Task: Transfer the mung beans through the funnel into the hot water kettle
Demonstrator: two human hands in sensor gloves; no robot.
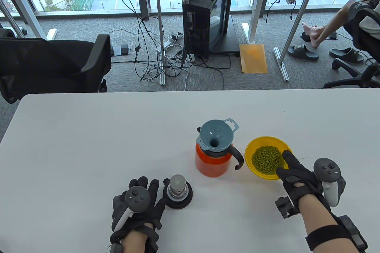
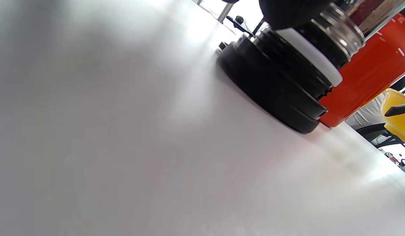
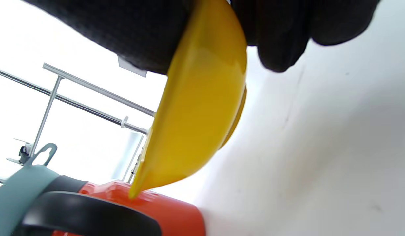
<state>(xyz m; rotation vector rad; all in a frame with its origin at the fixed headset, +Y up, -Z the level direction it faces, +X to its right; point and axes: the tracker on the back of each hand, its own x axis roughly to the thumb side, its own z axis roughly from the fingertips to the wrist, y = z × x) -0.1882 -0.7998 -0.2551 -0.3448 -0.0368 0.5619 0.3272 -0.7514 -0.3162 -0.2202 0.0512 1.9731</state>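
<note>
The kettle (image 1: 211,161) stands open on the table (image 1: 89,134) with the funnel (image 1: 216,137) seated in its mouth, so the setup is done. Its lid (image 1: 177,191) sits just left of the kettle, near me. The beans (image 1: 267,160) are all in the bowl (image 1: 254,146), just right of the kettle beside its handle; none show in the funnel, so pouring has not begun. My right hand (image 1: 295,173) grips the bowl's near rim, fingers over the edge, and the right wrist view shows the bowl tipped off the table. My left hand (image 1: 137,205) rests flat beside the lid, its grip released, holding nothing. What is left, I judge: carry the bowl over the funnel and tip.
</note>
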